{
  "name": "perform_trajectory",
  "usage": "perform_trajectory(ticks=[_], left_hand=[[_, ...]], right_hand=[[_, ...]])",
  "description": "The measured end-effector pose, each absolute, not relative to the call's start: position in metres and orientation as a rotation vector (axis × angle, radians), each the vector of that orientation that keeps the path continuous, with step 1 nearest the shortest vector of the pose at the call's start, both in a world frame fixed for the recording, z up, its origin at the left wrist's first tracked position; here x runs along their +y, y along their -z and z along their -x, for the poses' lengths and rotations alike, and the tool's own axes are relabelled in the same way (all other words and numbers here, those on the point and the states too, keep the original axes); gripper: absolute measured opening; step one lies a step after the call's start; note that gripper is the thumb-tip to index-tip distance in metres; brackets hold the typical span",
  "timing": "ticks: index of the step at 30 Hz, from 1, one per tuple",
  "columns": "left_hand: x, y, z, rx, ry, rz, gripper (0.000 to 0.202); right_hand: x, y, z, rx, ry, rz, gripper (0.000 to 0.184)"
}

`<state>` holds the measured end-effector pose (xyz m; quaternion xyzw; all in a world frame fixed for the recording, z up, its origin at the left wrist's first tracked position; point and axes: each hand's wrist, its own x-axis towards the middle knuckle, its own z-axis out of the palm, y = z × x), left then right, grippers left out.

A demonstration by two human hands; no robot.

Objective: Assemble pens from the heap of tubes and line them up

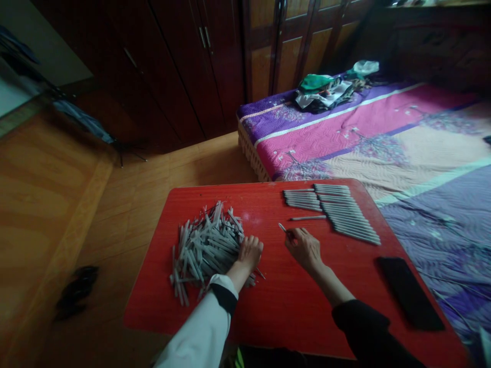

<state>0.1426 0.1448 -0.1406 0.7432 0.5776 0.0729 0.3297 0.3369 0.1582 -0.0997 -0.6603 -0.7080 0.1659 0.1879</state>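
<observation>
The right hand (305,249) pinches a slim pale-grey rod (282,227) over the glossy red tabletop (276,306), left of neat parallel grey rods (350,219). The left hand (251,251) curls at a jumbled grey rod heap (210,245); whether it grips any, I cannot tell.

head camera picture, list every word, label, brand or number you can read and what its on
None can be read anywhere.
Pile of sticks and lined-up sticks: too small and blurred to tell if they carry marks.
Black slab: no lettering visible.
Heap of cloth: too blurred to make out any label.
</observation>
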Motion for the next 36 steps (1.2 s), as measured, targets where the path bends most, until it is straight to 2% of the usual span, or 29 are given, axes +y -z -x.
perform_trajectory(ticks=[3,6,7,8,13,20,27,36], left_hand=[[0.144,0.139,-0.143,1.512,-0.37,-1.754,0.016],[0.142,0.134,-0.145,1.518,-0.595,-1.479,0.006],[0.14,0.132,-0.146,1.514,-0.673,-1.365,0.002],[0.138,0.129,-0.147,1.502,-0.749,-1.243,0.006],[0.116,0.108,-0.15,1.301,-1.025,-0.683,0.025],[0.1,0.086,-0.145,1.057,-1.154,-0.265,0.022],[0.096,0.078,-0.147,1.016,-1.199,-0.18,0.022],[0.081,0.069,-0.15,1.083,-1.147,-0.38,0.03]], right_hand=[[0.11,0.109,-0.326,-1.584,-0.815,1.845,0.02],[0.07,0.108,-0.31,-1.204,-1.188,1.685,0.028],[0.06,0.105,-0.303,-1.136,-1.253,1.643,0.03],[0.052,0.101,-0.297,-1.107,-1.279,1.614,0.032],[0.039,0.082,-0.271,-1.282,-1.127,1.548,0.026],[0.044,0.081,-0.264,-1.47,-0.985,1.609,0.026],[0.037,0.076,-0.265,-1.576,-0.934,1.666,0.032],[0.034,0.074,-0.273,-1.655,-0.817,1.847,0.035]])
